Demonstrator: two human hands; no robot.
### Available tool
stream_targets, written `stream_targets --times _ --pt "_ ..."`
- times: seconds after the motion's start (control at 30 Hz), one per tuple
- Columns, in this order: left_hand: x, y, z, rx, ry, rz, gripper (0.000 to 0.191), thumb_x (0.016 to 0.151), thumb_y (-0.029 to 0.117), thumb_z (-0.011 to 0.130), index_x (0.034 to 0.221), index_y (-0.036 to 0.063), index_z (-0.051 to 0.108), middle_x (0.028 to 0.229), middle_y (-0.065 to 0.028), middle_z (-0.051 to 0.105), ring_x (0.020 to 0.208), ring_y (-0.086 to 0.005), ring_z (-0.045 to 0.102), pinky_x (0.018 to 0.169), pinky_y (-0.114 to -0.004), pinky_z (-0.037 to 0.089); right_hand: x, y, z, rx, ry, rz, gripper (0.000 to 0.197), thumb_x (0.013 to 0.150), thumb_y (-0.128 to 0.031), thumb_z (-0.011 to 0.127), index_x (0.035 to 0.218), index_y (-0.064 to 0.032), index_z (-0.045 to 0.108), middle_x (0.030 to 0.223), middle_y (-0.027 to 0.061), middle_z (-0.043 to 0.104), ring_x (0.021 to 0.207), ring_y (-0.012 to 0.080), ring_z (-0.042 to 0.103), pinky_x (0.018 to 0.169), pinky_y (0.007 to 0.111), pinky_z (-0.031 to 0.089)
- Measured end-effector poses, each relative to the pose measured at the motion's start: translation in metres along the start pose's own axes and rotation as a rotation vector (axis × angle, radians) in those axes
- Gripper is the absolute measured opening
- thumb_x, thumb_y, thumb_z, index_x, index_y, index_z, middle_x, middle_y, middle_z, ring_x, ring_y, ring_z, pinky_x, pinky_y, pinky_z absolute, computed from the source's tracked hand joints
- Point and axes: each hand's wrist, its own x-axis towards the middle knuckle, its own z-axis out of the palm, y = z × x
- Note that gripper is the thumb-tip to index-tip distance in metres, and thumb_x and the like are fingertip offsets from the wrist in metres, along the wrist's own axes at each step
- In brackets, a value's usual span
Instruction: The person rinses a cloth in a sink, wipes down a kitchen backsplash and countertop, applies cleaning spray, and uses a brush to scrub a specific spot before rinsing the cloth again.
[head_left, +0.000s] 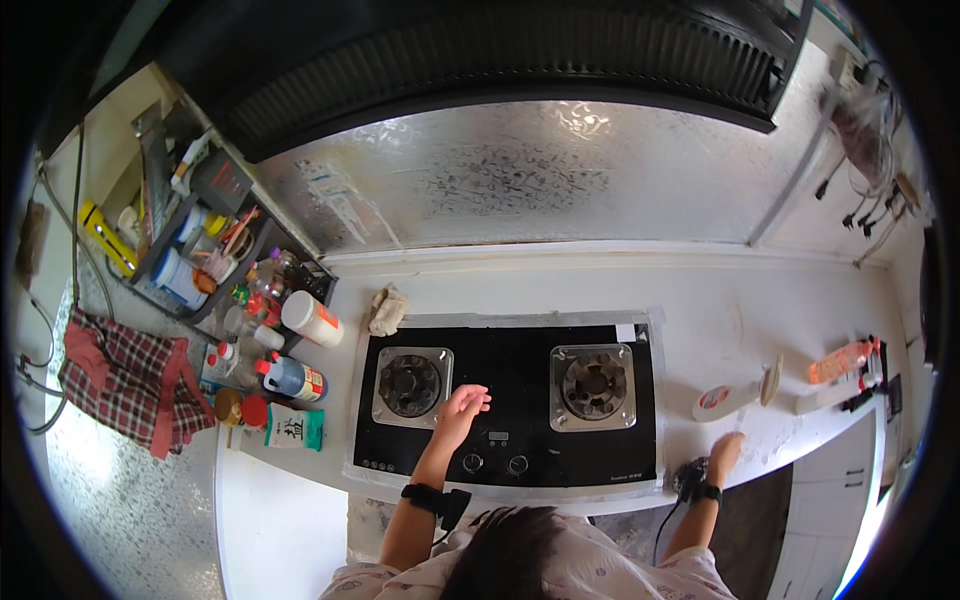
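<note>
My left hand (463, 409) is raised over the black glass gas cooktop (502, 405), beside the left burner (410, 384), with its fingers loosely curled and nothing visible in them. To the right of the cooktop, my right hand (726, 453) is at the counter's front edge, just below a white spray bottle (726, 399); its fingers are bent and partly hidden, so whether it holds anything does not show. The right burner (593, 386) lies between the two hands. A crumpled beige cloth (388, 310) rests at the cooktop's back left corner.
Seasoning bottles (292, 376), a white tub (312, 319) and a green-white packet (295, 427) stand left, near a loaded black rack (225, 255) and a checked cloth (135, 375). An orange bottle (840, 361) is at right. A range hood (510, 67) overhangs the back.
</note>
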Motion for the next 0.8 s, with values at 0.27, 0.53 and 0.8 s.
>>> stream_targets --times 0.27,0.53,0.8 --pt "0.004 -0.002 -0.022 -0.136 -0.039 0.031 0.027 0.091 0.022 0.045 0.104 0.0006 0.052 0.094 -0.0111 0.060 0.083 -0.0156 0.059 0.077 -0.026 0.047 -0.082 -0.076 -0.105 0.705 0.353 -0.161 0.034 0.094 -0.028 0.035 0.091 0.0015 0.050 0.074 0.0144 0.055 0.066 0.0232 0.052 0.059 0.034 0.043" --pt "0.088 0.074 -0.038 -0.338 -0.377 0.218 0.056 0.091 0.048 0.033 0.124 0.0042 0.037 0.114 -0.0126 0.051 0.106 -0.0213 0.050 0.089 -0.032 0.040 -0.303 -0.430 -0.082 0.969 -1.226 -0.599 0.024 0.091 -0.018 0.040 0.104 -0.0012 0.051 0.073 0.0059 0.056 0.063 0.0133 0.051 0.056 0.027 0.041" --pt "0.215 0.153 -0.201 -0.278 0.270 0.475 0.034 0.090 0.033 0.040 0.080 0.0044 0.055 0.077 -0.0031 0.053 0.075 -0.0129 0.049 0.071 -0.026 0.039 -0.418 -0.688 -0.033 1.160 -1.026 -0.904 0.031 0.091 -0.021 0.036 0.102 0.0026 0.053 0.095 0.0174 0.058 0.090 0.0258 0.054 0.080 0.030 0.040"
